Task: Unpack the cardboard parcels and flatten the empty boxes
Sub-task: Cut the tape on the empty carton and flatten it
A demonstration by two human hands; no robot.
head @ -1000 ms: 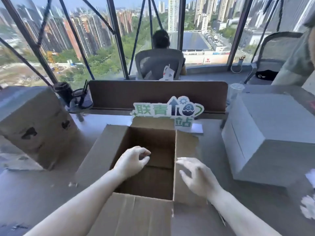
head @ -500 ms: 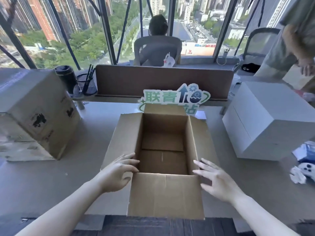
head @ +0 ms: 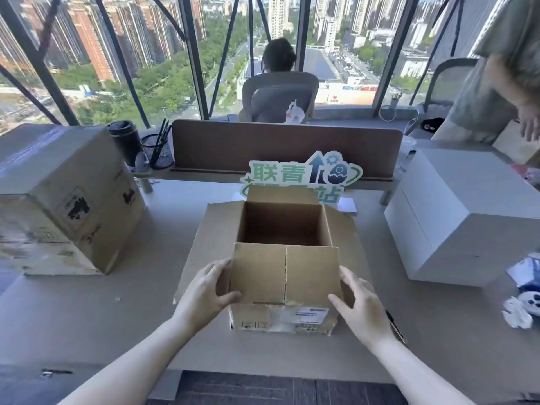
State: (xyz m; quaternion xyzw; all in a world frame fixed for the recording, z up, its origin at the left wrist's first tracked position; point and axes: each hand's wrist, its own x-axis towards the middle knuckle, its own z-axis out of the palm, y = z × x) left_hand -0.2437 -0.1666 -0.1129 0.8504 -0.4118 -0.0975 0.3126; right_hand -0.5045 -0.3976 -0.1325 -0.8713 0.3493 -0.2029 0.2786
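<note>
Open cardboard box sits mid-worktop, flaps up and out, inside looks empty. Left hand grips the near-left corner: thumb curled over the front flap's lower edge, fingers behind on the left side. Right hand is at the near-right corner, fingers spread and nearly straight, thumb pointing at the flap; contact with the box hard to confirm, grip wide, nothing held. Box lies between both hands, near flap standing upright toward the camera.

White shipping label on the box's near face, text too blurred to read. Behind the box a green-and-white sign reads "联青" on top and "站" below; the box hides the rest. Closed taped cardboard parcel at left, black printed marks illegible. White box at right. Crumpled white paper at the right edge, partly cut off. A black pen is mostly hidden behind the right wrist.
</note>
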